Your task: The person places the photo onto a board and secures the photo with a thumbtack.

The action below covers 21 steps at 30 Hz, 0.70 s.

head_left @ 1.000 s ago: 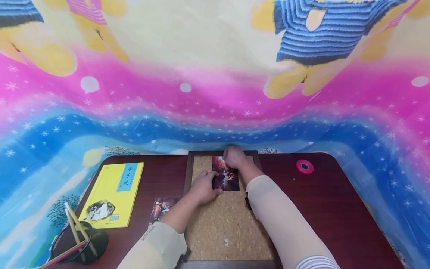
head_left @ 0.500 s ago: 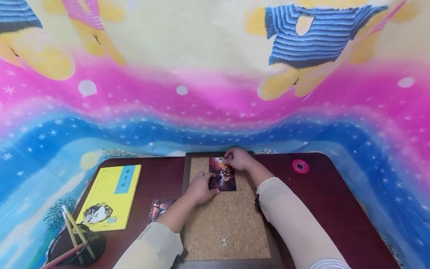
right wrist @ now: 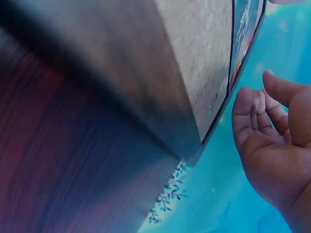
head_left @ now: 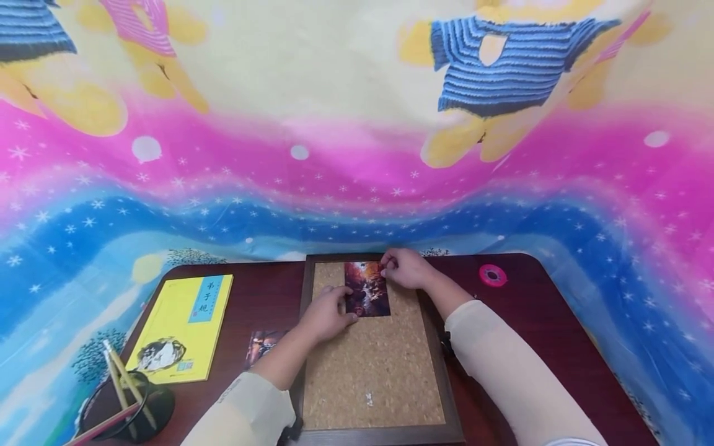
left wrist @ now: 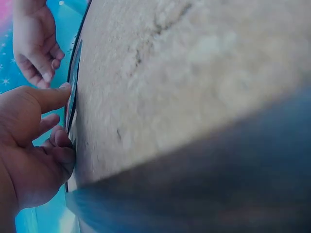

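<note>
A dark-framed corkboard [head_left: 370, 359] lies on the table, with a photo print [head_left: 366, 294] of reddish and dark tones near its far end. At the photo's top edge is a small dark spot, too small to make out. My left hand [head_left: 328, 314] rests at the photo's lower left, digits touching its edge and the cork beside it. My right hand [head_left: 409, 267] is at the upper right edge, fingers loosely curled; the right wrist view shows this hand [right wrist: 272, 131] apart from the board and holding nothing.
Left of the board lies a second photo print [head_left: 263, 345], partly behind the left arm. Beyond it are a yellow book [head_left: 181, 328] and a black pencil cup [head_left: 158, 406]. A pink round case [head_left: 493, 284] sits at right. A patterned curtain [head_left: 334, 186] hangs behind the table.
My right hand has drawn back rightward from the photo's top, uncovering the small dark spot there. The left hand stays at the photo's left side. The head view has shifted slightly.
</note>
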Each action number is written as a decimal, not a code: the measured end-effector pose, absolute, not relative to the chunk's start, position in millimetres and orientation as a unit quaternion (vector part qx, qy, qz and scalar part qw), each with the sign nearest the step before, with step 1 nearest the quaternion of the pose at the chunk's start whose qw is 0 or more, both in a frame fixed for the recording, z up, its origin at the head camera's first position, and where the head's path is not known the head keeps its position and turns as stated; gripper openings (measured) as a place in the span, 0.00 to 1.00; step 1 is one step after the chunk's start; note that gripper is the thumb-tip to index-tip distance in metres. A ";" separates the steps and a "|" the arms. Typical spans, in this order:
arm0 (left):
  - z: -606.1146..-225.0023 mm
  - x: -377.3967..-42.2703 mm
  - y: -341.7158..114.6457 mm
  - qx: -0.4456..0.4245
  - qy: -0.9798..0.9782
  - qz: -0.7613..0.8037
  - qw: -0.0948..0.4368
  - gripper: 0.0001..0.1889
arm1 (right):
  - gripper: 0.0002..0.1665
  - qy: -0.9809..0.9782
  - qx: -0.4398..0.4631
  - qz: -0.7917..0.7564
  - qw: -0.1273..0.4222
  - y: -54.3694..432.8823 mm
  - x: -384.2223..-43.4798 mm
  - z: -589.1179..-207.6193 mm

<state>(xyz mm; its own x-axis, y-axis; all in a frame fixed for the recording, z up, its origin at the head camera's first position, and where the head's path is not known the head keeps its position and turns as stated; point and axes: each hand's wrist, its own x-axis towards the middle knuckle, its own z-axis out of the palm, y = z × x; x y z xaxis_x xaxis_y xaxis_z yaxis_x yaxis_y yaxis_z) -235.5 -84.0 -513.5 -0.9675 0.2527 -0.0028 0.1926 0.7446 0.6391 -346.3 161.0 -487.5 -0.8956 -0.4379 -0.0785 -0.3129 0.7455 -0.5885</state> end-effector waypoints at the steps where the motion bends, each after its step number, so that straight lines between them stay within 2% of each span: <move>1: -513.3 -234.6 -86.2 0.122 0.932 0.339 0.040 0.30 | 0.14 0.928 -0.204 -0.295 0.106 163.2 -344.8 -486.3; 8: -511.5 -230.8 -102.8 0.116 0.933 0.341 0.020 0.28 | 0.11 0.932 -0.216 -0.276 0.088 179.6 -332.2 -483.7; 15: -506.6 -226.8 -120.2 0.086 0.936 0.341 -0.001 0.25 | 0.13 0.933 -0.221 -0.276 0.066 193.0 -318.7 -480.6; 21: -503.1 -224.7 -136.7 0.081 0.937 0.339 0.000 0.25 | 0.11 0.930 -0.235 -0.278 0.050 207.4 -307.0 -479.4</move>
<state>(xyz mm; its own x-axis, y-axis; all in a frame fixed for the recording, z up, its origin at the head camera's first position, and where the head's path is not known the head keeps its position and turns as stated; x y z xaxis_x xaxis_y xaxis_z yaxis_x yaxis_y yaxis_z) -224.7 -136.7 -503.1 -0.9869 0.1517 0.0552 0.1519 0.7574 0.6351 -307.0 207.4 -479.4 -0.8849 -0.4643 0.0369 -0.4084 0.7354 -0.5407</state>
